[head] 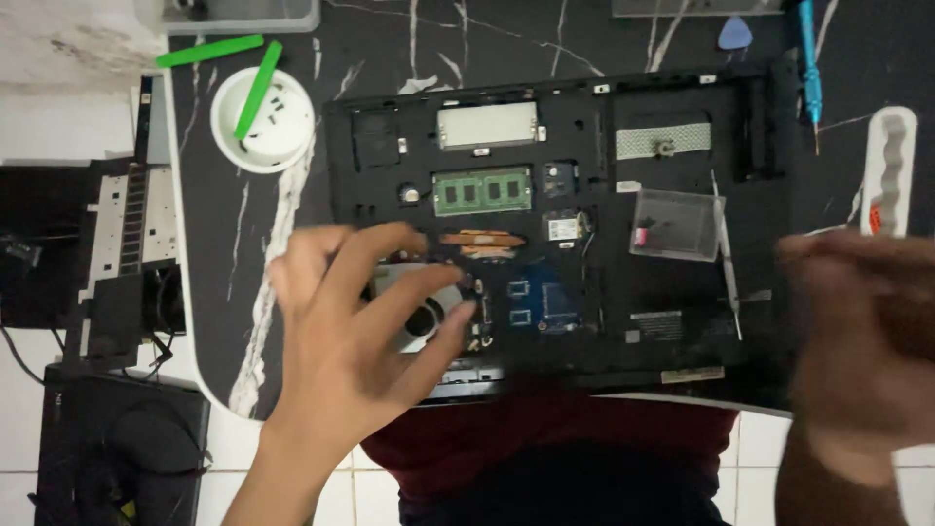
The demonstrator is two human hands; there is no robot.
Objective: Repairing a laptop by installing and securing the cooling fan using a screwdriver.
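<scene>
An opened black laptop [682, 321] lies bottom side up on a dark marble table, its green memory stick [482, 191], copper heat pipe [479, 242] and round fan [421, 310] exposed. My left hand [346, 326] hovers over the fan with fingers spread, holding nothing. My right hand [862, 331] is blurred at the laptop's right edge; its fingers look curled, and I cannot tell whether it holds anything.
A white bowl [261, 122] with a green pry stick [256, 90] stands at the back left, with another green stick [209, 51] beside it. A blue screwdriver [808, 63], a blue pick [735, 34] and a white holder [888, 170] lie at the right. Black parts [122, 253] sit at the left.
</scene>
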